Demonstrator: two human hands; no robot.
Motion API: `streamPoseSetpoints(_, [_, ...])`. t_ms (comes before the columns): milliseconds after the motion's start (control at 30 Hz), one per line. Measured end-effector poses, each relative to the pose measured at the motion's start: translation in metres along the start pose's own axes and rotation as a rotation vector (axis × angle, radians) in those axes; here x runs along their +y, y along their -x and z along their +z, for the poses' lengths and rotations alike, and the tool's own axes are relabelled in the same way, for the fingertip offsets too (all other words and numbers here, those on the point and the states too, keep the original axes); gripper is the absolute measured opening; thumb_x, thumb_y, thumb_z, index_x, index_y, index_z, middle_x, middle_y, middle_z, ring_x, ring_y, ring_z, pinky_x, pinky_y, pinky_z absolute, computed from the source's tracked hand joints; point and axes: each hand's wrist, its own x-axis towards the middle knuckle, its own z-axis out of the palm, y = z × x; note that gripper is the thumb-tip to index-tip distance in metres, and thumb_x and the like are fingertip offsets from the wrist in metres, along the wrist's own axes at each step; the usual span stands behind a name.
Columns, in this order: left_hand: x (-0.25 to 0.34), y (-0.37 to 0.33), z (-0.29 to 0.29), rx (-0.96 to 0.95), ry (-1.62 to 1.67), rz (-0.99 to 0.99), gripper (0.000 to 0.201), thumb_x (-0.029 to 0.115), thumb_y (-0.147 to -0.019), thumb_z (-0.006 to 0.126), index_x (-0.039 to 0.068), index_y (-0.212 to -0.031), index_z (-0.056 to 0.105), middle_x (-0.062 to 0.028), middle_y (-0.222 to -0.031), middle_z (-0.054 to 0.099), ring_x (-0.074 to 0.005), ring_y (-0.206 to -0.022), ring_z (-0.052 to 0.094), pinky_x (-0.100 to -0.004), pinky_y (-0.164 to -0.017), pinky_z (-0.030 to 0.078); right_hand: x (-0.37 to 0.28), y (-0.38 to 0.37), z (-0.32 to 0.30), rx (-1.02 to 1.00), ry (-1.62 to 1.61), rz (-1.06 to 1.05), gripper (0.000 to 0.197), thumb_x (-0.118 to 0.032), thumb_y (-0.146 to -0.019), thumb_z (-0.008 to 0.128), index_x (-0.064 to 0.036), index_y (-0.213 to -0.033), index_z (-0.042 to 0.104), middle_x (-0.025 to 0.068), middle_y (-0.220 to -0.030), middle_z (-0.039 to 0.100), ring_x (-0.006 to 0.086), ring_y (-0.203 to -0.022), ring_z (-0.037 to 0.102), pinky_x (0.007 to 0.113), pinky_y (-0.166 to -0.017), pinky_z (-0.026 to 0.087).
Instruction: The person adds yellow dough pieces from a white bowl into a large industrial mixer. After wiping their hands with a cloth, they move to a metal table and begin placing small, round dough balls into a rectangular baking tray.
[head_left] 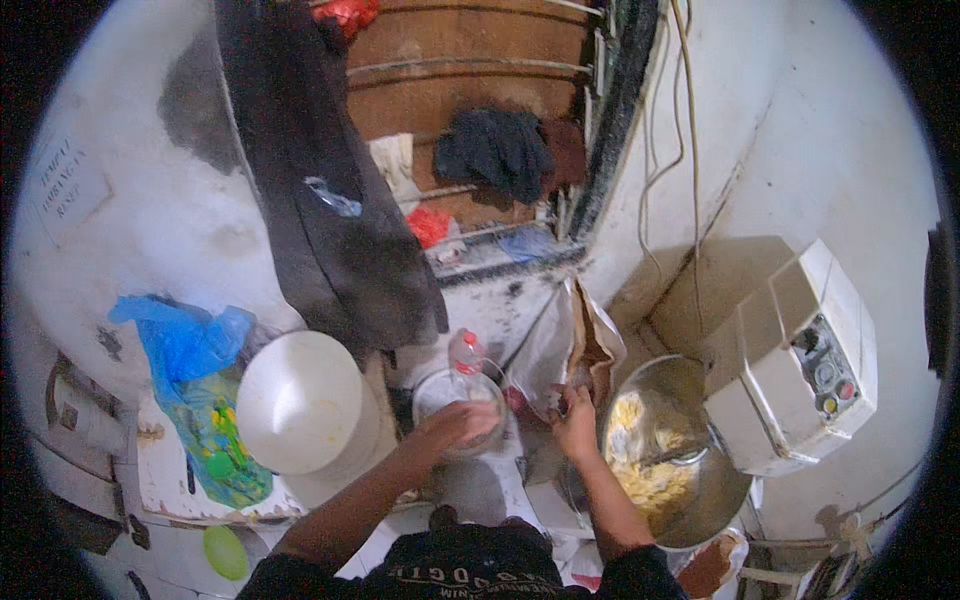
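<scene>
My left hand (462, 424) is over a round whitish tub (434, 396), its fingers drawn together. What they hold, if anything, is too blurred to make out. A clear bottle with a red cap (466, 354) stands at the tub's far side. To the right, my right hand (574, 428) is closed at the near edge of a tall pale sack (540, 355), gripping its material. The sack's top gapes, showing a brown inner layer. Just right of that hand is a large metal mixing bowl (733, 492) with a yellowish, lumpy mass (650, 475) inside.
A boxy white machine (780, 370) with knobs stands beside the bowl. A large white bucket (300, 402) and blue and green plastic bags (205, 350) sit at the left. Dark cloth (320, 200) hangs down the wall, and cables (688, 130) run along the right wall.
</scene>
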Motion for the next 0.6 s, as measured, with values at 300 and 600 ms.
streamPoseSetpoints(300, [-0.001,0.159,-0.036,0.69,0.18,-0.209,0.05,0.039,-0.088,0.051,0.001,-0.12,0.049,-0.0122,-0.113,0.057,-0.0215,-0.109,0.052,-0.0358,-0.097,0.036,-0.082,-0.266,0.02,0.095,0.061,-0.412,0.034,-0.03,-0.083,0.06,0.0031,-0.092,0.062,0.0306,-0.11,0.052,0.0392,-0.1,0.053,0.044,-0.083,0.041])
streamPoseSetpoints(600, [-0.051,0.168,0.035,1.066,-0.057,-0.396,0.037,0.026,-0.093,0.048,0.0,-0.118,0.051,-0.0108,-0.105,0.059,-0.0167,-0.097,0.055,-0.0302,-0.087,0.043,-0.064,-0.459,0.103,0.357,-0.136,-0.241,0.085,-0.048,-0.071,0.068,0.0056,-0.128,0.035,0.0304,-0.119,0.048,0.0436,-0.109,0.047,0.045,-0.092,0.038])
